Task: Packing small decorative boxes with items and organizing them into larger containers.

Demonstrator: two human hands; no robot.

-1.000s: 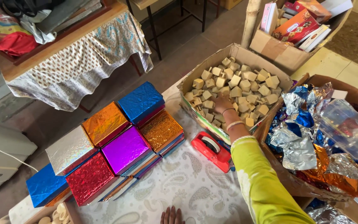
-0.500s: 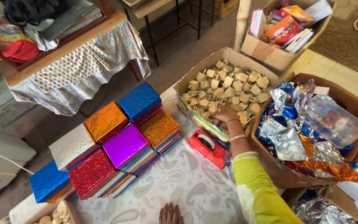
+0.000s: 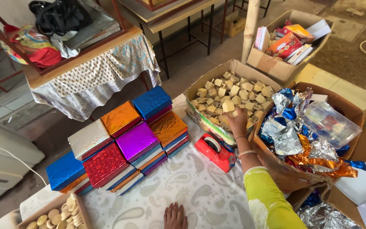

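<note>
Tabletop (image 3: 200, 191) with a white paisley cloth fills the near middle of the view and carries almost everything. On its left side sit stacks of foil-wrapped boxes (image 3: 123, 140), packed side by side in blue, orange, silver, magenta, red and copper. To the right, a large cardboard box (image 3: 272, 157) holds crumpled foil wrappers (image 3: 293, 135) in silver, blue and orange, with a clear plastic container (image 3: 331, 123) resting on top of them. Just left of it and farther away stands a second, open carton (image 3: 234, 68) filled with pale tan blocks (image 3: 234, 91). A red tape dispenser (image 3: 215, 152) lies on the cloth just near of that carton. At the near left corner a shallow tray (image 3: 54, 214) holds pale round discs (image 3: 60, 214).

The right hand (image 3: 238, 121), reaching out of a yellow-green sleeve (image 3: 267, 199) with bangles at the wrist, is raised over the near edge of the carton, and its fingers pinch one tan block (image 3: 228, 105), lifted just above the heap. The left hand (image 3: 175, 216) lies flat and released on the cloth at the near edge, fingers spread, holding nothing.
</note>
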